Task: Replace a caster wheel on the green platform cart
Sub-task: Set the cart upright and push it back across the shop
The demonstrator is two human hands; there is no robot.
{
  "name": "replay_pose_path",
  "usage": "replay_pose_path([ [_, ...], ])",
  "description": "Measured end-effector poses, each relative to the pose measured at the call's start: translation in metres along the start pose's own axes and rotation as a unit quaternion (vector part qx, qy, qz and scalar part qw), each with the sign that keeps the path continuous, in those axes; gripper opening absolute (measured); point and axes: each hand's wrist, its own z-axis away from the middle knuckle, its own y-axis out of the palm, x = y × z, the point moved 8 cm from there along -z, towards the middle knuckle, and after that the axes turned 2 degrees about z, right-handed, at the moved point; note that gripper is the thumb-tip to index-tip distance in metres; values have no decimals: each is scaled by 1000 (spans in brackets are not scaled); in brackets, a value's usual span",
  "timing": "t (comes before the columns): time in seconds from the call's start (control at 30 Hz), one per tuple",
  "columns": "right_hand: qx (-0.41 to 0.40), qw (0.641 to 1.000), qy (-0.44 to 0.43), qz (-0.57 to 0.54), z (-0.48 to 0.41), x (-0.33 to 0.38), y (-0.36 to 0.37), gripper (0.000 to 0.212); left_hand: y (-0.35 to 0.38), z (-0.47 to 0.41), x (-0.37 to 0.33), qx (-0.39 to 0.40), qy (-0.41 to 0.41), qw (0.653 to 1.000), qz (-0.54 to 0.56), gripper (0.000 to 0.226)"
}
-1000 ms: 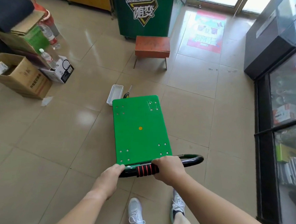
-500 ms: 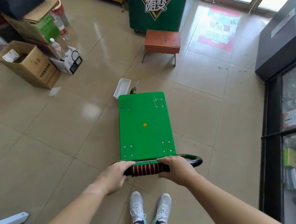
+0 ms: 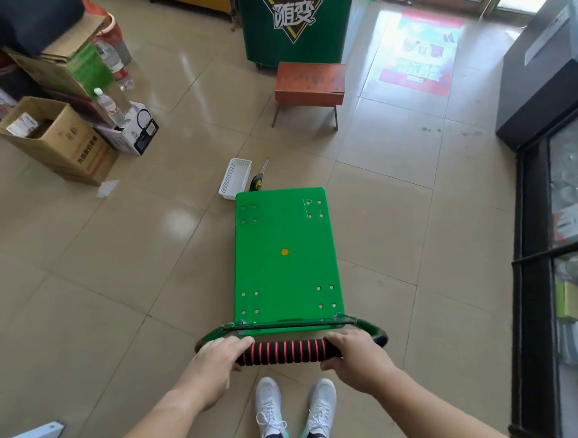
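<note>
Head view: left hand (image 3: 222, 352) and right hand (image 3: 354, 356) each wrap an end of the soft, non-slip foam grip (image 3: 284, 351); green platform cart (image 3: 286, 252) beyond them looks stiff, probably light.

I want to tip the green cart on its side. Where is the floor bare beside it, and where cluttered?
Bare tiles lie left of the cart, as far as the cardboard box, and right of it, up to the glass-fronted cabinet. Crowded at its far left corner: white basket and wheel, stool beyond. Left hand and right hand hold the grip.
</note>
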Motion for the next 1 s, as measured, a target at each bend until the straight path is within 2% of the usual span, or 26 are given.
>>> replay_pose_path([
  [0.13, -32, 998, 22, -44, 22, 8, 15, 29, 1, 9, 3, 24, 10, 1000, 3, 70],
  [0.37, -49, 996, 50, -60, 29, 23, 31, 35, -3, 9, 15, 58, 19, 998, 4, 69],
  [0.53, -69, 992, 70, -79, 12, 22, 9, 24, -15, -15, 19, 43, 36, 998, 20, 71],
  [0.7, -89, 991, 81, -61, -22, 14, -19, 30, -40, -54, 20, 12, 60, 998, 21, 67],
  [0.83, -93, 990, 87, -65, -55, 3, -48, 18, -66, -98, 19, 0, 74, 997, 0, 65],
  [1.0, -117, 985, 99, -79, -99, -12, -85, 19, -102, -157, 20, -15, 76, 997, -7, 62],
])
